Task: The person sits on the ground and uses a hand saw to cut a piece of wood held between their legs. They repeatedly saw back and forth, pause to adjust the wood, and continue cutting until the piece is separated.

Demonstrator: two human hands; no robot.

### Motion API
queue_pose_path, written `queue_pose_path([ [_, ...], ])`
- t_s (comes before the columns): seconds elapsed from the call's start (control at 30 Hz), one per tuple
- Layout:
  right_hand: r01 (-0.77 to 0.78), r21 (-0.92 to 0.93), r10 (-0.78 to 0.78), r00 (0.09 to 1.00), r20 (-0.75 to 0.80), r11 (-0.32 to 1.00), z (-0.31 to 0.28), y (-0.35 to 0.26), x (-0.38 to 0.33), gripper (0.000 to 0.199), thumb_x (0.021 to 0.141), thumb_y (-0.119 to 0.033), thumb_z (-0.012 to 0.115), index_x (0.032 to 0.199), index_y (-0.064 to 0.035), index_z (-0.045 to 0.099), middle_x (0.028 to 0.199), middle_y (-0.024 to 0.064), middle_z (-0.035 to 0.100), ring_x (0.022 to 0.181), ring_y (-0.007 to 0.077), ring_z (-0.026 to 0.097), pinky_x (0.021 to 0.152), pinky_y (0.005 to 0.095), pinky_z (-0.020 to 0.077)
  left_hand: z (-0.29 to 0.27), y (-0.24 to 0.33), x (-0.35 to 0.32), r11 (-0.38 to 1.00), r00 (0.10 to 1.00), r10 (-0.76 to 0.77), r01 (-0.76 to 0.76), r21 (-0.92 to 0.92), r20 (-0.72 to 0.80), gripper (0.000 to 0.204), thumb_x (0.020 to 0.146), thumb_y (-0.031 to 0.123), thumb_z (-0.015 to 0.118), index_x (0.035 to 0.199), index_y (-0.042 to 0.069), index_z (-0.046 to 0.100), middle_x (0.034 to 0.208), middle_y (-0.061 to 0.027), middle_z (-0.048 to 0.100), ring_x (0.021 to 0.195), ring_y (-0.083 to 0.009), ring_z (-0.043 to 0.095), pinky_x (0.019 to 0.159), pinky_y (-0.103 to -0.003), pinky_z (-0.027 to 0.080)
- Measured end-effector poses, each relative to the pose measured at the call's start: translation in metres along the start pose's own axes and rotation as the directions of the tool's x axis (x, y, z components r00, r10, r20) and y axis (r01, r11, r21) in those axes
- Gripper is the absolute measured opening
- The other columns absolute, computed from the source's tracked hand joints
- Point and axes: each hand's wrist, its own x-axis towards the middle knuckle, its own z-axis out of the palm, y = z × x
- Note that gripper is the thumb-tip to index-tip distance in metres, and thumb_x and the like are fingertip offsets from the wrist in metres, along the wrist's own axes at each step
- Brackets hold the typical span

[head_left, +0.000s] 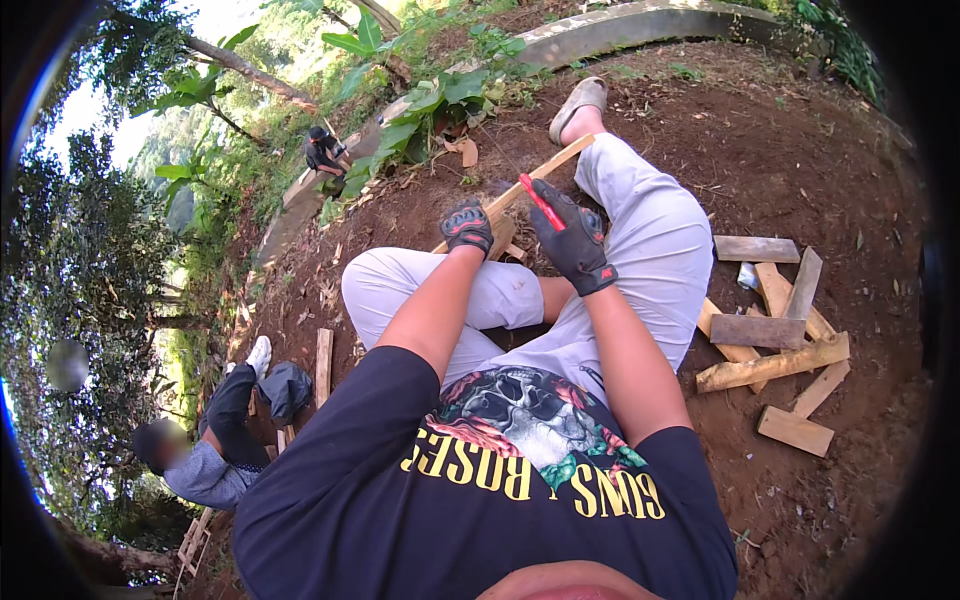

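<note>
A long, pale wooden strip lies slanted across in front of my legs, its far end by my right shin. My left hand, in a black glove with red marks, is closed around the strip's nearer part. My right hand, gloved the same way, is closed on a slim red tool held close beside the strip. Its working end is too small to make out. Another short piece of wood shows partly behind my left hand, between my legs.
Short boards lie piled on the brown soil at my right, among them a grey board and a rough-edged piece. One person sits at my left, another farther off. A low concrete curb runs along the back.
</note>
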Motion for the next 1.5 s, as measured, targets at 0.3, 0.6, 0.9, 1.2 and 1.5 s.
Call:
queue_pose_path([
  [0.3, -0.041, 0.063, 0.033, 0.991, 0.127, 0.997, 0.011, -0.004, -0.006, 0.045, 0.098, -0.017, 0.074, 0.142, -0.0054, 0.069, 0.134, 0.0219, 0.074, 0.125, 0.034, 0.072, 0.105, 0.0414, 0.0561, 0.018, -0.006, 0.03, 0.975, 0.949, -0.024, 0.092, -0.204, 0.314, 0.047, 0.097, 0.028, 0.06, 0.139, 0.008, 0.069, 0.141, -0.0212, 0.069, 0.13, -0.0392, 0.068, 0.108, -0.051, 0.055],
  [0.6, -0.1, -0.018, 0.101, 0.984, 0.145, 0.995, 0.019, -0.005, -0.018, 0.044, 0.1, -0.014, 0.073, 0.142, -0.0037, 0.069, 0.141, 0.0201, 0.072, 0.13, 0.0314, 0.07, 0.108, 0.0401, 0.0546, 0.001, -0.007, 0.022, 0.942, 0.946, -0.135, 0.215, -0.257, 0.296, 0.045, 0.098, 0.033, 0.06, 0.136, 0.014, 0.074, 0.142, -0.0151, 0.071, 0.131, -0.035, 0.069, 0.108, -0.05, 0.055],
  [0.9, -0.084, -0.034, 0.088, 0.984, 0.156, 0.996, 0.037, -0.015, -0.017, 0.042, 0.102, -0.013, 0.072, 0.142, -0.0023, 0.068, 0.14, 0.02, 0.072, 0.13, 0.0309, 0.07, 0.109, 0.0399, 0.0548, -0.007, -0.029, 0.026, 0.916, 0.925, -0.016, 0.166, -0.366, 0.379, 0.062, 0.093, 0.052, 0.068, 0.138, 0.009, 0.071, 0.142, -0.0201, 0.069, 0.132, -0.0372, 0.067, 0.111, -0.048, 0.053],
  [1.2, -0.178, -0.085, 0.192, 0.959, 0.208, 0.98, 0.039, -0.02, -0.017, 0.043, 0.103, -0.014, 0.069, 0.145, -0.0062, 0.068, 0.136, 0.0208, 0.074, 0.124, 0.0312, 0.073, 0.107, 0.0411, 0.0551, -0.017, -0.03, 0.025, 0.889, 0.934, 0.018, 0.148, -0.434, 0.356, 0.075, 0.089, 0.061, 0.075, 0.142, 0.009, 0.067, 0.143, -0.0216, 0.068, 0.133, -0.0391, 0.065, 0.11, -0.049, 0.053],
  [1.5, -0.247, -0.287, 0.322, 0.913, 0.25, 0.925, -0.016, -0.085, -0.05, 0.041, 0.104, -0.015, 0.068, 0.144, -0.0096, 0.069, 0.134, 0.0198, 0.075, 0.122, 0.0342, 0.074, 0.103, 0.0424, 0.0569, 0.004, -0.031, 0.023, 0.902, 0.985, -0.007, 0.082, -0.425, 0.175, 0.064, 0.094, 0.052, 0.075, 0.142, 0.011, 0.065, 0.141, -0.0189, 0.07, 0.129, -0.0395, 0.067, 0.108, -0.052, 0.053],
])
